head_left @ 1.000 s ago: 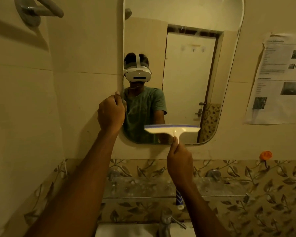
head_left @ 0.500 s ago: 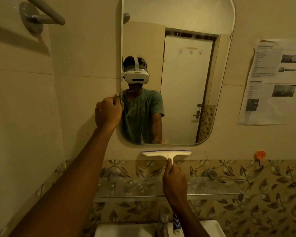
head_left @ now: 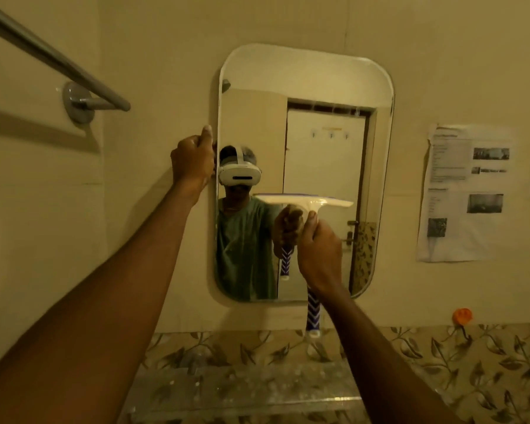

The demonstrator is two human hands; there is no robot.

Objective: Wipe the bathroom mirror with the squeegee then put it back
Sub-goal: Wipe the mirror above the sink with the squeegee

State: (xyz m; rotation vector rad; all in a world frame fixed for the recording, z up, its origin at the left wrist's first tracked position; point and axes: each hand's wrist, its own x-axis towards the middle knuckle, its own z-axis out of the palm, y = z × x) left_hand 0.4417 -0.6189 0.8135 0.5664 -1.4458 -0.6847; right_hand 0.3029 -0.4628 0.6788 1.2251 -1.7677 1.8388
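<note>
A tall mirror point(head_left: 325, 87) with rounded corners hangs on the beige wall. My left hand point(head_left: 193, 160) grips its left edge at mid height. My right hand point(head_left: 318, 255) holds the squeegee point(head_left: 306, 201) by its blue-and-white patterned handle, which sticks out below my wrist. The white blade lies level against the glass around the mirror's middle. The mirror reflects a person in a green shirt with a headset, and a white door.
A glass shelf point(head_left: 257, 390) runs under the mirror in front of leaf-patterned tiles. A metal towel bar point(head_left: 58, 62) juts out at the upper left. Printed sheets point(head_left: 465, 191) are stuck to the wall on the right, with an orange hook point(head_left: 462, 315) below them.
The squeegee went down off the mirror's bottom edge, then came back up to the middle of the glass. My left hand stayed on the mirror's edge. My view tilted upward.
</note>
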